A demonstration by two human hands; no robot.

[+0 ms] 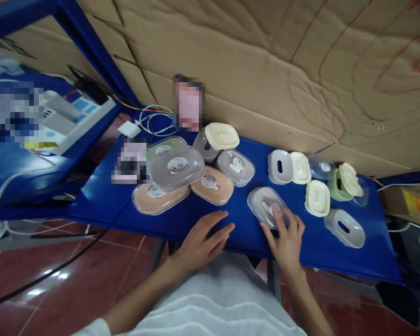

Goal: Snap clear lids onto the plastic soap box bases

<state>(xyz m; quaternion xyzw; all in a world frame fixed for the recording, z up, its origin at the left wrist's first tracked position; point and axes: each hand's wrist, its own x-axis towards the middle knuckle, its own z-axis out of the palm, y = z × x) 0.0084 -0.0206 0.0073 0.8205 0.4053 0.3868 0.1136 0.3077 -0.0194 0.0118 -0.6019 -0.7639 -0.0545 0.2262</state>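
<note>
My right hand [287, 233] rests its fingers on a grey oval plastic box [261, 199] with a clear lid and a round sticker. The box lies near the front edge of the blue table, and the fingers are spread over its right side, not wrapped round it. Apart from any object, my left hand [207, 237] hovers at the table's front edge with its fingers spread. Just beyond it lies a peach box [215, 192] under a clear lid. Another grey lidded box [233, 175] sits behind the one under my right hand.
Left on the blue table [101, 200] are stacked lidded boxes [175, 156]. At right stand a grey open box [352, 235], cream inner trays [317, 204], a green box [338, 189] and clear lids [318, 167]. Cardboard [252, 70] walls the back. A black cable [91, 249] crosses at left.
</note>
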